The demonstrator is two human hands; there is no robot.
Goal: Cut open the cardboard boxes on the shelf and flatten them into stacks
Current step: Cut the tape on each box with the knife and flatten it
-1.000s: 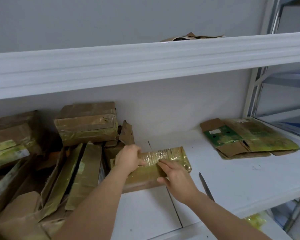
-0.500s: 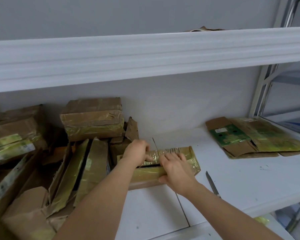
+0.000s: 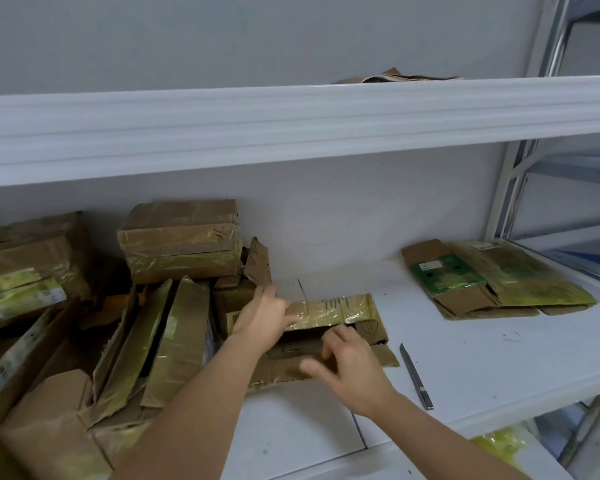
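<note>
The left hand [image 3: 262,315] gripped the far, tape-covered flap of the cardboard box [image 3: 329,327] at its left end, thumb laid along the glossy tape, apparently to hold that side back while the box was opened. The right hand [image 3: 349,370] was at the near flap, its fingers curled down into the dark gap along the opened seam and the thumb spread wide below; whether it was pinching the flap or only pressing it down could not be told. Pulling the two flaps opposite ways looked like the sensible way to spread the box before flattening it. The box lay on the white shelf [image 3: 465,358], about midway along it, already slit, so the cutting of this one seemed done and the flattening was in hand. The utility knife [image 3: 415,375] lay just to the right of the box near the shelf's front edge, probably set down to free both hands yet close by. Farther right, well apart, flattened boxes [image 3: 496,278] lay in a low stack, likely where this one should go. To the left, uncut boxes [image 3: 181,240] and slumped cartons were heaped against the wall, so much of the task remained.
</note>
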